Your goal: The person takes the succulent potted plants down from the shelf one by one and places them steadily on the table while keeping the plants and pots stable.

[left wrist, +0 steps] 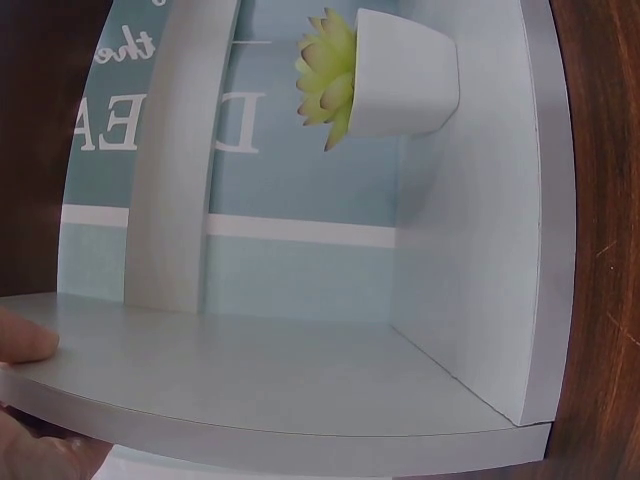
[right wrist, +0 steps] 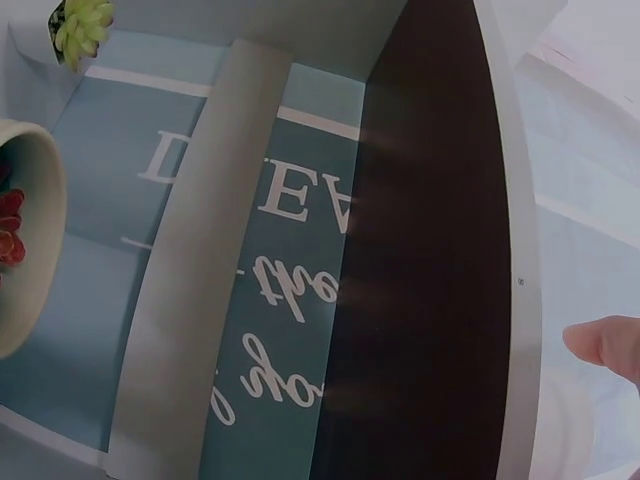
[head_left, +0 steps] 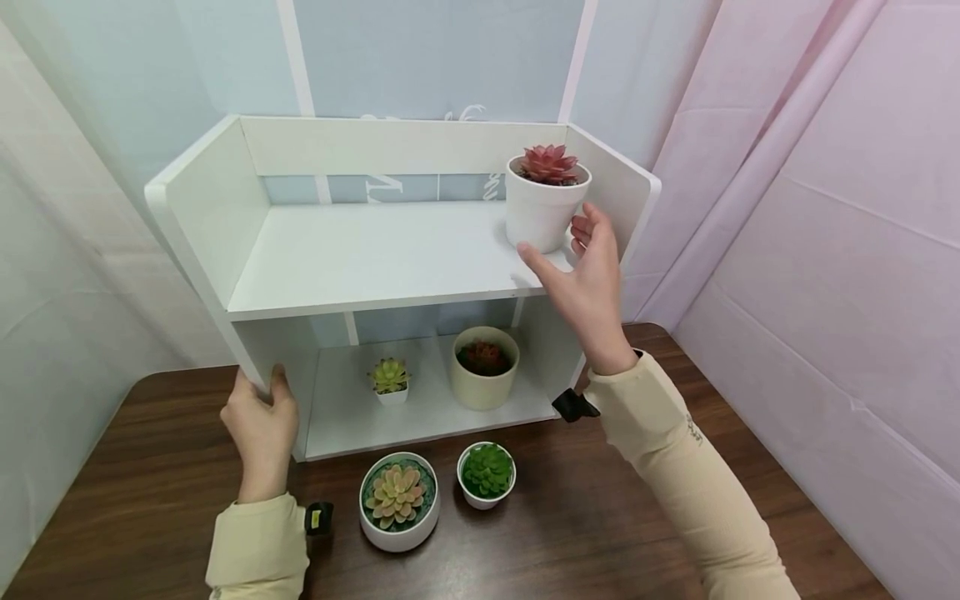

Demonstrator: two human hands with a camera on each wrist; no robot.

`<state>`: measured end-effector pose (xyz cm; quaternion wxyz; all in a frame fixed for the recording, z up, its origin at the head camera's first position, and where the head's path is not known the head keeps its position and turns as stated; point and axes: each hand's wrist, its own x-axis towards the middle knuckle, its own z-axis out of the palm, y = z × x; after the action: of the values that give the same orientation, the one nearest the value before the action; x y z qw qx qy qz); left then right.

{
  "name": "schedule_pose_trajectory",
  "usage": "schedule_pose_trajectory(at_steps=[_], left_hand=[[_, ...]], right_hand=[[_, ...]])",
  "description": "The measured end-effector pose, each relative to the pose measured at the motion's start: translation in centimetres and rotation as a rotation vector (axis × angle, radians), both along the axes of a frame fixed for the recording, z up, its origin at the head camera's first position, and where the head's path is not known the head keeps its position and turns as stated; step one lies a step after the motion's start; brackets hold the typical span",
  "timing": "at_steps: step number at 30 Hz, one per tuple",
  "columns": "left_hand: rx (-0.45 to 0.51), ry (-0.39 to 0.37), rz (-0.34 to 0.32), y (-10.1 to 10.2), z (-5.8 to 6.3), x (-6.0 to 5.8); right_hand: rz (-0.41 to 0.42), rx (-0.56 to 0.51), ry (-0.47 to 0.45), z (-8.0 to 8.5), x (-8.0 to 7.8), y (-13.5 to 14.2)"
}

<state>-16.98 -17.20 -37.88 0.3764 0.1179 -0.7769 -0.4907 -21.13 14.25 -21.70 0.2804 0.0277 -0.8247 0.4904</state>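
A white two-tier shelf (head_left: 360,250) stands on the table. My left hand (head_left: 262,421) grips the front edge of its left side panel, with thumb and fingers on opposite faces; the left wrist view shows the thumb (left wrist: 25,338) on the panel. On the upper tier, at the right, stands a white pot (head_left: 543,208) with a red succulent (head_left: 550,163). Close around that pot's lower right side is my right hand (head_left: 588,279), thumb and fingers spread apart; whether they touch it is hard to tell.
On the lower tier are a small light-green succulent (head_left: 389,377) in a white pot and a cream pot (head_left: 482,387) with a reddish plant. In front of the shelf, a wide white bowl (head_left: 400,537) holds a peach succulent, beside a small green succulent (head_left: 487,471). Curtains hang behind.
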Motion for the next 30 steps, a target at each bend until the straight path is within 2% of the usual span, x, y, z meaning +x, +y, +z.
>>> schedule_pose_trajectory(at_steps=[18,30], left_hand=[[-0.001,-0.007,0.001,-0.1,0.0,0.0],[-0.003,-0.018,0.013,-0.4,0.0,0.3]], right_hand=[[-0.009,0.017,-0.053,1.1,-1.9,0.5],[-0.026,0.061,-0.166,1.7,-3.3,0.0]])
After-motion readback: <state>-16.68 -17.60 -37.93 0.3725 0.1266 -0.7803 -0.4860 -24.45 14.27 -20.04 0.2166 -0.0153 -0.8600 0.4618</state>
